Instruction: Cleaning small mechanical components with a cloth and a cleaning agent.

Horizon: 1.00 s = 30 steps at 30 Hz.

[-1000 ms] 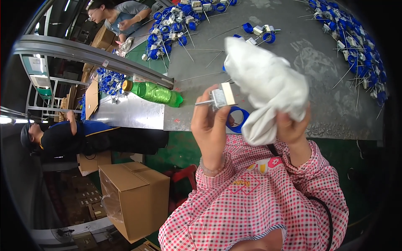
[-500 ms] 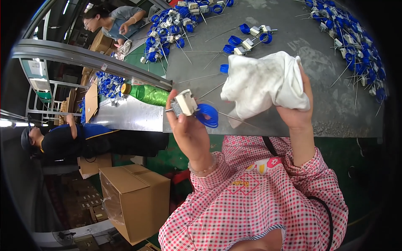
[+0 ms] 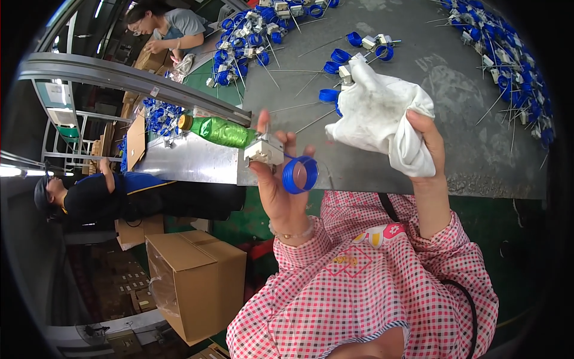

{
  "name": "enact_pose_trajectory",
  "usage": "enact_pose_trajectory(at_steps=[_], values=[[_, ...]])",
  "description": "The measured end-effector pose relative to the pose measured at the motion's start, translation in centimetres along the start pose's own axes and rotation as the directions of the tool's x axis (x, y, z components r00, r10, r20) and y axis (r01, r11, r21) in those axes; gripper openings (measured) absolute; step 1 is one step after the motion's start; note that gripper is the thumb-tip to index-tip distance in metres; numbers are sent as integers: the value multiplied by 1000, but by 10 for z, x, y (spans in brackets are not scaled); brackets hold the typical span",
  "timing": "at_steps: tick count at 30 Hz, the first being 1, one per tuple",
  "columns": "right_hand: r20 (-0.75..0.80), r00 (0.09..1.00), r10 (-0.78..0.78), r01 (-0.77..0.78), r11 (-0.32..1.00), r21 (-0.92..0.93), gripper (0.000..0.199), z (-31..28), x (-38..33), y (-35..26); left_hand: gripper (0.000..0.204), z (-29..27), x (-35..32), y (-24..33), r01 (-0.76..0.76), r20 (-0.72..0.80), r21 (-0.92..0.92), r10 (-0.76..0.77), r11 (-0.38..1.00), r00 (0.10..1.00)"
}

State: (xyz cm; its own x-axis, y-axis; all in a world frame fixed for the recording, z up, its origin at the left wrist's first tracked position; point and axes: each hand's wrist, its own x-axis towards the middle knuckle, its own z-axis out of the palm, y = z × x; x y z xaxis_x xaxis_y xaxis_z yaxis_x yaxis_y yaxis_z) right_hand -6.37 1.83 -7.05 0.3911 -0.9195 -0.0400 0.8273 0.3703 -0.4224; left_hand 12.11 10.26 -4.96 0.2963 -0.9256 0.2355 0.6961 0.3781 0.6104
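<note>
Above the near edge of the table, my left hand (image 3: 283, 194) grips a capillary thermostat by its white, boxy body (image 3: 265, 151), between thumb and fingers. The thermostat's blue coiled tube (image 3: 299, 175) hangs beside my fingers, to the right of the body. My right hand (image 3: 429, 145) is closed on a bunched white cloth (image 3: 382, 113) with grey smudges, thumb pressed on its outside. The cloth is apart from the held thermostat. Just beyond the cloth, several similar thermostats (image 3: 371, 43) lie on the grey table, some partly hidden by it.
Heaps of blue-coiled thermostats lie at the table's far left (image 3: 251, 39) and along its right (image 3: 508, 72). A green bottle (image 3: 221, 131) lies left of my left hand, by a metal rail (image 3: 137, 78). Two people work at left. A cardboard box (image 3: 197, 281) stands below.
My left hand has turned the thermostat and shifted slightly right, so the coil now faces me. The right hand has rotated the cloth, bringing my thumb into sight.
</note>
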Motion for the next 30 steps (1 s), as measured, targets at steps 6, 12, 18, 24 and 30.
enact_pose_trajectory(at_steps=[6,12,18,24,30], values=[[23,984,-176,171,904,-391,41,13,-10,0,63,3,4,-8,-64,-21,175,68,983,997],[142,961,-239,277,789,-548,34,34,-23,10,47,9,2,-22,-304,121,554,286,775,950],[441,859,-260,506,567,-650,16,46,-22,21,36,23,-6,-36,-554,431,821,485,138,761],[488,815,-311,579,472,-665,23,35,-33,28,34,15,-3,-32,-626,636,752,482,-208,603],[460,823,-334,569,470,-675,24,32,-34,33,40,5,1,-40,-664,617,735,545,-141,567]])
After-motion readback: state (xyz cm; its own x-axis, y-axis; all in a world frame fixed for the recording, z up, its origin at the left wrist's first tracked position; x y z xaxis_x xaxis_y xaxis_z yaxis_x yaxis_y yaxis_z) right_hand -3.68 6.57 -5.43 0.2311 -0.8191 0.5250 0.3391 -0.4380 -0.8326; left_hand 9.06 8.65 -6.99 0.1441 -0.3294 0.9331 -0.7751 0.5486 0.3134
